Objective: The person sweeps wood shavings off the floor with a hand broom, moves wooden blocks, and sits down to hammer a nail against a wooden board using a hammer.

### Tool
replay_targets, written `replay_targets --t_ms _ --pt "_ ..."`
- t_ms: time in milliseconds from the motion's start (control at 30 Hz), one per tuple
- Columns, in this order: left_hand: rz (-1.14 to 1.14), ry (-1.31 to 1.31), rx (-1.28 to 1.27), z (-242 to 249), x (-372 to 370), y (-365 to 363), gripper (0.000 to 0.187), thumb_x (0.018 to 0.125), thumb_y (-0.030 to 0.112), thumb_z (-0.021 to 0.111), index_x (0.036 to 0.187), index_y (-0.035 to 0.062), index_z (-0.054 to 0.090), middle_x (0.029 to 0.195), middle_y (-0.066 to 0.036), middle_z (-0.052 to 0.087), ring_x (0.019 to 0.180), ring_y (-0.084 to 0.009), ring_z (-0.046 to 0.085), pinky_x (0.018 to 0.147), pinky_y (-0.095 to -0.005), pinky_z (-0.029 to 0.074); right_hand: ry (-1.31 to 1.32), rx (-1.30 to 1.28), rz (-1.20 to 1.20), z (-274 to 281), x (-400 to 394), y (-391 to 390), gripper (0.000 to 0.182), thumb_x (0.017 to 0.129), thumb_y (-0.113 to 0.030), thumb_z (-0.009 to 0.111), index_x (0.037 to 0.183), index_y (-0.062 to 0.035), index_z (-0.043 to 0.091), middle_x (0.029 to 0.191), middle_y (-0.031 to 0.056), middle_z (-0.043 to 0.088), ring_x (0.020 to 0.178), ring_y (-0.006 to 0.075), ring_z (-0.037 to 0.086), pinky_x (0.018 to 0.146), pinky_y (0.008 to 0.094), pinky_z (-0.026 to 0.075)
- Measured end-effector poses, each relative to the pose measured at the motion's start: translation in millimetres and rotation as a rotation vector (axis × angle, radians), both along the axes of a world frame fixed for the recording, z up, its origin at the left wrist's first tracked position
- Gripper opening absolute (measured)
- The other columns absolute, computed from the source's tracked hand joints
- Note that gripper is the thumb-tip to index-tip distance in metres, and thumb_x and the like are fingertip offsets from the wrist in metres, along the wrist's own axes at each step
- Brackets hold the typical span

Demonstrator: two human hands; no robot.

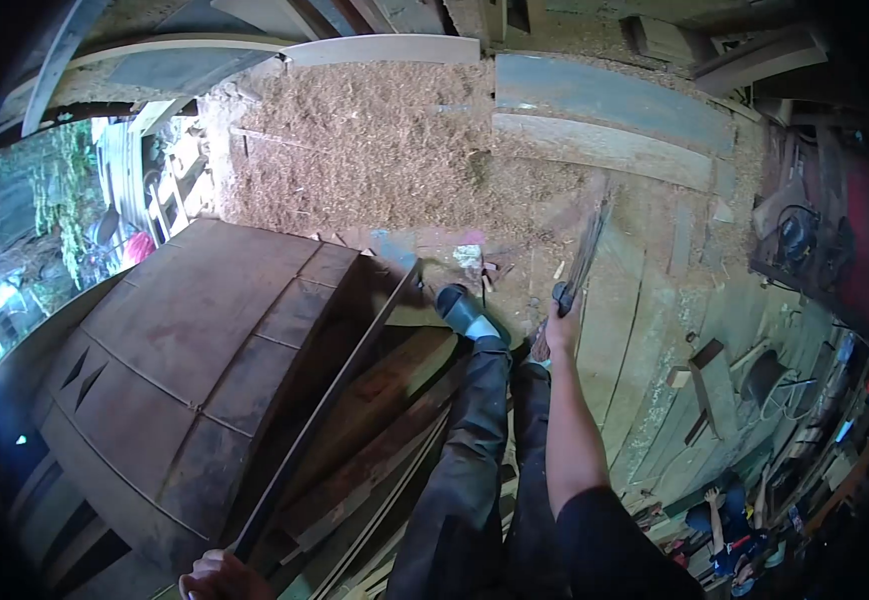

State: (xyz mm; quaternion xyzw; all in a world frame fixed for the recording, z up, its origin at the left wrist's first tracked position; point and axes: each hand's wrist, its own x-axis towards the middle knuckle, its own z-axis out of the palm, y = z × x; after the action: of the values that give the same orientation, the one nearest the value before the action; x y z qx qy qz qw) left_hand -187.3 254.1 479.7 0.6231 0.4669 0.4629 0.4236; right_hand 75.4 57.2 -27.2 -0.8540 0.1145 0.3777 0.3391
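1. Bottom left of the frame: the left hand (220, 577) is closed around the end of a long dark strip (330, 400), which runs up along the edge of a curved wooden panel (190, 370), seemingly for alignment.
2. Centre: the right hand (558, 325) is gripped shut on a blurred tool (585, 255), raised above the sawdust-strewn plank floor (655, 330).
3. Lower centre: the person's dark trouser legs and a shoe (458, 305) braced on stacked boards (385, 420).

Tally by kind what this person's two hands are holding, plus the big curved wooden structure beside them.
Long dark strip, gripped by the left hand: 1
Broom, blurred, gripped by the right hand: 1
Large curved wooden panel structure: 1
Total: 3
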Motion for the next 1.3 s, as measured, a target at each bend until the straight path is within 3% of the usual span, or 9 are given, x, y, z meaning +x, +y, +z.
replay_targets --t_ms 200,300,400,467,567,667,700,833,1300 --pt "0.057 0.001 0.023 -3 7 -5 0.031 0.088 0.021 0.041 0.061 0.0145 0.027 0.041 0.002 0.024 0.036 -0.0072 0.016 0.039 -0.0255 0.023 0.13 -0.134 0.353 27 -70 89 0.071 0.089 -0.04 0.058 0.148 -0.0154 0.026 0.103 0.0266 0.066 0.093 0.044 0.064 0.083 0.0512 0.051" --pt "0.102 -0.008 0.025 -7 0 -5 0.031 0.086 0.019 0.041 0.06 0.0149 0.025 0.042 0.001 0.024 0.037 -0.0078 0.017 0.04 -0.0262 0.023 0.281 0.207 0.158 57 -103 121 0.071 0.092 -0.025 0.059 0.151 -0.0157 0.021 0.088 0.0206 0.066 0.051 0.0246 0.065 0.041 0.0353 0.052" --pt "0.141 -0.043 -0.025 -6 0 -8 0.034 0.088 0.02 0.043 0.058 0.0144 0.026 0.043 0.001 0.026 0.038 -0.0082 0.019 0.041 -0.0265 0.021 0.261 0.204 0.489 57 -123 113 0.081 0.089 -0.03 0.06 0.153 -0.0153 0.012 0.108 0.0339 0.058 0.093 0.0495 0.06 0.085 0.0514 0.049" --pt "0.079 -0.09 -0.076 -10 -17 -10 0.038 0.09 0.022 0.045 0.057 0.0134 0.028 0.044 0.002 0.028 0.039 -0.0084 0.02 0.042 -0.0266 0.02 0.066 0.237 0.655 71 -122 98 0.082 0.088 -0.03 0.062 0.153 -0.0165 0.013 0.109 0.035 0.057 0.095 0.0493 0.059 0.086 0.0523 0.048" --pt "0.677 -0.156 0.04 -38 -64 -10 0.038 0.098 0.022 0.043 0.126 -0.0032 0.05 0.072 -0.007 0.045 0.062 -0.0183 0.046 0.055 -0.0324 0.043 0.104 0.14 0.711 101 -95 55 0.082 0.087 -0.031 0.063 0.152 -0.0167 0.016 0.11 0.0341 0.057 0.094 0.049 0.061 0.083 0.0509 0.05" --pt "0.029 0.208 0.192 -63 -121 19 0.041 0.096 0.023 0.048 0.127 -0.0032 0.048 0.078 -0.007 0.047 0.065 -0.0179 0.047 0.059 -0.0339 0.045 -0.125 0.036 0.701 110 -65 -13 0.082 0.086 -0.032 0.063 0.151 -0.0098 0.018 0.1 0.0305 0.062 0.094 0.0484 0.061 0.085 0.0503 0.05" --pt "0.319 0.304 0.254 -72 -91 13 0.03 0.095 0.025 0.052 0.109 -0.0014 0.056 0.071 -0.004 0.045 0.064 -0.0152 0.046 0.058 -0.0331 0.042 -0.01 -0.098 0.699 124 -47 -32 0.08 0.086 -0.032 0.062 0.15 -0.0096 0.021 0.103 0.0299 0.062 0.096 0.0465 0.062 0.084 0.0504 0.051" --pt "0.103 -0.023 -0.304 -50 -46 34 0.034 0.095 0.028 0.054 0.068 0.0094 0.043 0.056 0.0 0.039 0.057 -0.0121 0.043 0.053 -0.0282 0.034 0.134 -0.379 0.593 154 11 -89 0.07 0.086 -0.026 0.058 0.147 -0.0077 0.029 0.111 0.0273 0.063 0.1 0.0406 0.065 0.081 0.0503 0.054" --pt "-1.038 0.472 -0.256 34 78 5 0.052 0.099 0.044 0.05 0.064 0.0057 0.05 0.054 0.002 0.041 0.045 -0.0058 0.032 0.042 -0.024 0.021 0.284 -0.366 0.113 248 73 -166 0.053 0.086 -0.02 0.054 0.136 -0.0037 0.045 0.116 0.0215 0.065 0.104 0.0365 0.065 0.086 0.047 0.053"
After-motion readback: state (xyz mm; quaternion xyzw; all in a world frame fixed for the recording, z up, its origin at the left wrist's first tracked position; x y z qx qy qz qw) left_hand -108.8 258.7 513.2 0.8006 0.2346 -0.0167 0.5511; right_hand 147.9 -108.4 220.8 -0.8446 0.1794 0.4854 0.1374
